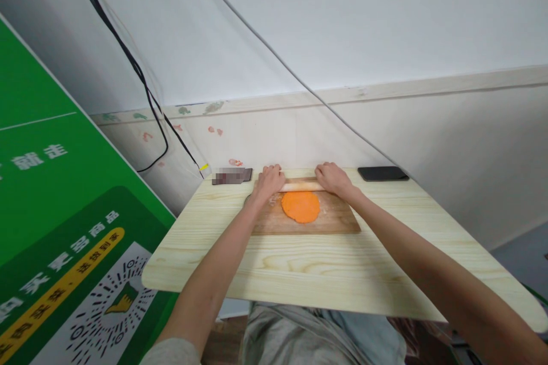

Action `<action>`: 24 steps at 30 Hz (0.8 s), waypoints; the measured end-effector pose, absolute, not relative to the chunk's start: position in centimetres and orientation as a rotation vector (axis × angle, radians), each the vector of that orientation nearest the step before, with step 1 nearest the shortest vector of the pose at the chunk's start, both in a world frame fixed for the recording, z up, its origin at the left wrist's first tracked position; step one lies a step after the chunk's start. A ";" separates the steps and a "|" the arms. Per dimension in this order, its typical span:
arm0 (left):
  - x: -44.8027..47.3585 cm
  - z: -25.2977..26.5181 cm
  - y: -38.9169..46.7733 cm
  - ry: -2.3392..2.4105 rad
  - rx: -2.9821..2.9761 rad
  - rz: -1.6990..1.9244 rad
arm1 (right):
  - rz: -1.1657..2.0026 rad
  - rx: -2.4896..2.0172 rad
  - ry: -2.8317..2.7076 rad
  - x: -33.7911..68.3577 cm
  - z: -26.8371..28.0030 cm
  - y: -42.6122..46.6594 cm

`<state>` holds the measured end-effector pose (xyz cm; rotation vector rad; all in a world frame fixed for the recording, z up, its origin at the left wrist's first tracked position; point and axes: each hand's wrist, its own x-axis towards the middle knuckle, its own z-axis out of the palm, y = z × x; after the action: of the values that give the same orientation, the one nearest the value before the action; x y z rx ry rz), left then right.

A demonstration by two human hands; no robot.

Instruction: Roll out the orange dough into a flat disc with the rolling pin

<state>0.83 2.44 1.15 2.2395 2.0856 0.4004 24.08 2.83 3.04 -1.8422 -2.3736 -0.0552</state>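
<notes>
A pale wooden rolling pin (302, 187) lies crosswise near the far side of a brown wooden board (308, 227). My left hand (270, 179) is closed over its left end, and my right hand (333, 178) grips the right end. Just on the near side of the pin, a flat, roughly round sheet of orange dough (301, 207) rests on the board. White smears, perhaps flour, show on the wood beside the dough. The tips of the pin are hidden under my fingers.
The board sits on a light wood-grain table (274, 274) against a wall. A black phone (383, 174) lies at the back right, and a dark flat object (246, 175), partly blurred out, at the back left. Cables (141, 77) hang down the wall. A green printed panel (64, 194) stands left.
</notes>
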 end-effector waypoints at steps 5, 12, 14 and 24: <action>0.4 0.2 0.6 2.038 2.401 0.390 | -0.082 -1.772 -2.424 24.5 2.6 0.8; 0.1 -0.4 -2.3 1.792 2.705 0.447 | -0.241 -1.703 -2.436 24.6 1.7 -2.7; 0.0 -0.5 -3.3 1.770 2.724 0.540 | -0.304 -1.649 -2.420 24.6 1.3 -3.6; -0.3 -1.2 -5.7 1.652 2.777 0.556 | -0.287 -1.604 -2.326 25.0 0.1 -6.8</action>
<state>-0.31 -5.65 -1.22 2.7771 1.6518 0.5560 24.99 -6.75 0.10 -1.6039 -2.3260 -0.2869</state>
